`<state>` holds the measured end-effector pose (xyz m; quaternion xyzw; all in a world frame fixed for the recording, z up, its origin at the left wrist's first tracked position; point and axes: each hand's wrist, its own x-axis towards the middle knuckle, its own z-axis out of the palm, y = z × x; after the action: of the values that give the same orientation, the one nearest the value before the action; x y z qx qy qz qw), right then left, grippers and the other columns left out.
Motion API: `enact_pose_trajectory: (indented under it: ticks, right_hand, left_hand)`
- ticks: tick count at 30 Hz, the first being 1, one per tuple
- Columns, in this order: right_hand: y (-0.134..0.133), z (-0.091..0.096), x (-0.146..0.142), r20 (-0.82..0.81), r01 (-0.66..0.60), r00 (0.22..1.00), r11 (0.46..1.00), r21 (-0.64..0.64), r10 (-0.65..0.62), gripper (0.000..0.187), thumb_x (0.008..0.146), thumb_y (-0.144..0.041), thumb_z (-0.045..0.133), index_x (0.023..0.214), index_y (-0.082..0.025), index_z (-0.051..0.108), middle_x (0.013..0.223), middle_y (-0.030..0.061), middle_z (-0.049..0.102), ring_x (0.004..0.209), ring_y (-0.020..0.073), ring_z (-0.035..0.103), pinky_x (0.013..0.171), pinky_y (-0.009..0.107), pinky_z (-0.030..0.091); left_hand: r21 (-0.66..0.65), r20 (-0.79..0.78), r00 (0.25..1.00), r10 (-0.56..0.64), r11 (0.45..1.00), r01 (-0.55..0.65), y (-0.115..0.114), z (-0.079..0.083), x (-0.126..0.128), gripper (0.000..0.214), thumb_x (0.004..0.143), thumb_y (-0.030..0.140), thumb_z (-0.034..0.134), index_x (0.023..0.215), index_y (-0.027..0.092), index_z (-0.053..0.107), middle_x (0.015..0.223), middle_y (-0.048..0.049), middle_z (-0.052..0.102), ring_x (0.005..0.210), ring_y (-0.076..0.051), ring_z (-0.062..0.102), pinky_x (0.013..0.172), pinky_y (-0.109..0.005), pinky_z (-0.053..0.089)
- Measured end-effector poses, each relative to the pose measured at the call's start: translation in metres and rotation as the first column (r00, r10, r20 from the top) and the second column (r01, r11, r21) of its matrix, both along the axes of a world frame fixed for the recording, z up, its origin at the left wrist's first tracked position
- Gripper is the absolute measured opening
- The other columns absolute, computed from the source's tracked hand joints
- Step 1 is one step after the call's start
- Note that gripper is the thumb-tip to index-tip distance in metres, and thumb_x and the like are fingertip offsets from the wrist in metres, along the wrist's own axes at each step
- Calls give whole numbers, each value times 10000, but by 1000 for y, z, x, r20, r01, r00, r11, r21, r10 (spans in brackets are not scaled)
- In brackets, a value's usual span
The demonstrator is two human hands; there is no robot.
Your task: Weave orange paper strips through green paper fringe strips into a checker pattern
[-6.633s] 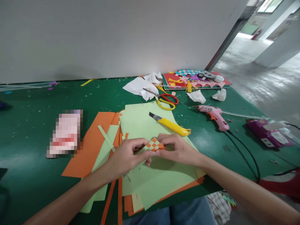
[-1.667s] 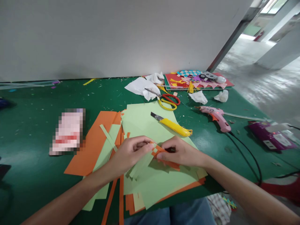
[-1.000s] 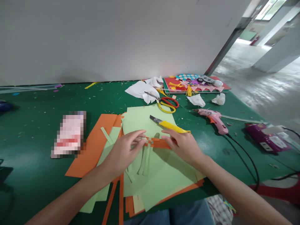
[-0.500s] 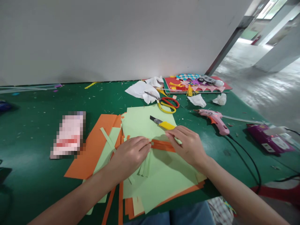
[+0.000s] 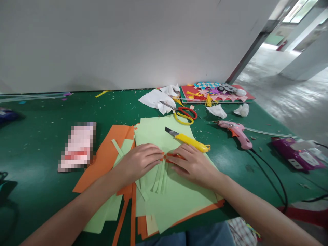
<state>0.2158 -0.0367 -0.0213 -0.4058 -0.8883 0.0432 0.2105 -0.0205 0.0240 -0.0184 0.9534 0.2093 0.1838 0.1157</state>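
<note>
My left hand (image 5: 139, 161) lies flat, fingers stretched out, on the light green paper sheet (image 5: 179, 198). My right hand (image 5: 192, 164) lies flat opposite it, fingers pressing on a small woven piece of orange and green paper strips (image 5: 166, 158). The fingertips of both hands nearly meet over the weave. Loose green strip ends (image 5: 159, 177) hang down from it toward me. Most of the weave is hidden under my fingers.
A yellow utility knife (image 5: 188, 139) lies just beyond my right hand. Red and yellow scissors (image 5: 183, 113), crumpled tissue (image 5: 157, 99), a pink glue gun (image 5: 237, 131) with black cord, and a purple device (image 5: 297, 154) sit farther right. Orange paper (image 5: 105, 155) and a blurred pink packet (image 5: 78, 146) lie left.
The hands held the woven piece lifted and pinched earlier; it came down onto the green sheet, and both hands flattened and now press on it with the right hand drawn closer in.
</note>
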Motion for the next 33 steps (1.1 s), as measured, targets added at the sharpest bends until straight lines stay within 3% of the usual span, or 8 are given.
enact_pose_trajectory:
  ticks: [9,20,33]
  right_hand:
    - [1,0,-5,0,17,1000,1000,19,-17,227,930,-247,520,1083,-157,661,964,92,667,896,213,577,795,373,506]
    - [3,-7,-9,-15,78,997,994,77,-77,187,933,-229,509,907,-161,681,850,71,648,806,192,550,730,330,477]
    - [2,-7,-10,-19,67,998,996,55,-66,167,917,-176,528,920,-166,695,872,65,657,833,184,551,748,322,457]
  left_hand:
    - [163,42,998,-41,986,34,0,-6,1,223,944,151,495,1086,139,666,1072,-75,710,1043,-207,616,899,-373,534]
    - [177,38,998,-54,983,47,0,-8,1,201,929,130,515,1065,138,664,1066,-69,711,1030,-209,614,886,-370,538]
    - [191,50,997,-56,981,46,-1,-5,2,180,928,137,512,1018,132,668,1031,-82,709,1012,-211,624,868,-371,546]
